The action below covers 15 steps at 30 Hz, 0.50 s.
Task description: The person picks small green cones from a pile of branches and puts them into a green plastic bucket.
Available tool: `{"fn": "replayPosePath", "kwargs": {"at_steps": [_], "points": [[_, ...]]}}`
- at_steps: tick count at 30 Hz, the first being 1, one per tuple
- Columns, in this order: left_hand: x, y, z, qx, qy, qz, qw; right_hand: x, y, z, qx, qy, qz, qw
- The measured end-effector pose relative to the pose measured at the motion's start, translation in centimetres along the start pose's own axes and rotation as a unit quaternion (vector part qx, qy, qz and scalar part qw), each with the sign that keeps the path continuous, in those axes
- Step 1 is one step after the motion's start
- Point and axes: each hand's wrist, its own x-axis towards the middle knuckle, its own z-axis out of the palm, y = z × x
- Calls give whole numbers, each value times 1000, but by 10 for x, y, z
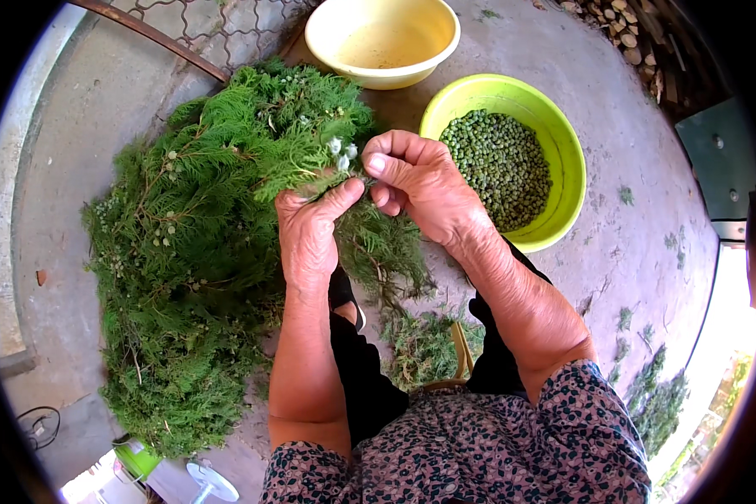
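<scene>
From afar, I see the left hand [311, 225] pinching a green sprig [294, 164], the right hand [428, 183] curled beside pale cones [342, 153], its fingertips' hold unclear.

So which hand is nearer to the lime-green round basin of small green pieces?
Right. The right hand overlaps the left rim of the lime-green round basin in view; the left hand is farther left, holding a feathery green sprig.

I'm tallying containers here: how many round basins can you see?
2: a pale-yellow basin at the top, and a lime-green basin below and right of it. Others may be hidden.
</scene>
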Motion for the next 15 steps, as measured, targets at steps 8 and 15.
{"fn": "replayPosePath", "kwargs": {"at_steps": [8, 15], "points": [[-1, -1, 1, -3, 28, -29, 999, 7, 0, -12, 121, -24, -2, 992], [-3, -3, 0, 15, 74, -88, 993, 7, -5, -10, 10, 26, -45, 999]]}}
